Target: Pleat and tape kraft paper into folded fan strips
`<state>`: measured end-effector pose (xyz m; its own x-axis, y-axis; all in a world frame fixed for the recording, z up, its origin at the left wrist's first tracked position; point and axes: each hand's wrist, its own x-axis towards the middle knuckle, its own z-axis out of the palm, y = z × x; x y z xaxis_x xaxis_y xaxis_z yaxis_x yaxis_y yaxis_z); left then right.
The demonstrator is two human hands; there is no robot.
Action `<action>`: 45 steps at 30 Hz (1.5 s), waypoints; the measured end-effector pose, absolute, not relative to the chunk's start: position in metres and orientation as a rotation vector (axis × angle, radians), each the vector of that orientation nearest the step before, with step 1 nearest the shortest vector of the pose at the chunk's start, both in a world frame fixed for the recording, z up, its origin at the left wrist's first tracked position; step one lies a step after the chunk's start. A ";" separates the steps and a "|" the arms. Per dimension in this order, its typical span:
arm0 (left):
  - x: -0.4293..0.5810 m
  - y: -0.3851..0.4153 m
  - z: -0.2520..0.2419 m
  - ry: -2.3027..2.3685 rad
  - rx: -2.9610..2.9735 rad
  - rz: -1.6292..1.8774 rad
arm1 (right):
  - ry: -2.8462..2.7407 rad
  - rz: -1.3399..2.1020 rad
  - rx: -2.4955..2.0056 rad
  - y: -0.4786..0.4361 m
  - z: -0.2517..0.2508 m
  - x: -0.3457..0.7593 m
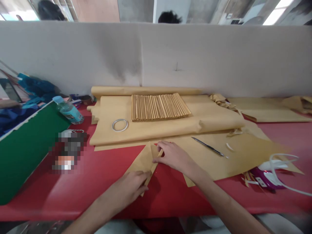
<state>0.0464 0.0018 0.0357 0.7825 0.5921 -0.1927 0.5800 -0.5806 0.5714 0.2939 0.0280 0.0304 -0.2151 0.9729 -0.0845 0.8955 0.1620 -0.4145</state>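
Observation:
A piece of brown kraft paper (142, 158) lies slanted on the red table in front of me, its right edge folded over in a narrow strip. My left hand (137, 183) rests on the lower part of the paper, fingers closed at the folded edge. Higher up, my right hand (170, 156) pinches that strip between thumb and fingers. Beyond them, a row of folded brown paper strips (159, 107) stands packed together on large kraft sheets (168, 126). A roll of tape (120, 125) lies left of that row.
A pen (208, 147) lies on kraft paper to the right, near a purple device (266, 178) with a white cable. On the left are a plastic bottle (69, 110), a green panel (31, 146) and a blurred-out object (69, 149). A grey partition (195, 55) runs behind the table.

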 end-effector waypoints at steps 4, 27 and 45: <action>0.054 0.001 0.034 0.896 2.516 -0.017 | -2.129 0.622 -1.818 0.029 0.024 0.294; 0.043 0.025 0.030 0.611 2.694 0.074 | -1.927 0.740 -1.718 0.031 0.011 0.311; 0.049 0.035 0.017 0.443 2.754 0.027 | -1.890 0.389 -1.844 0.007 0.007 0.285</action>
<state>0.0494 0.0350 0.0172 0.9509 0.3075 -0.0360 0.3007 -0.8896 0.3437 0.2852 0.0066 0.0066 0.0115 0.9912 0.1321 0.8585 0.0580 -0.5095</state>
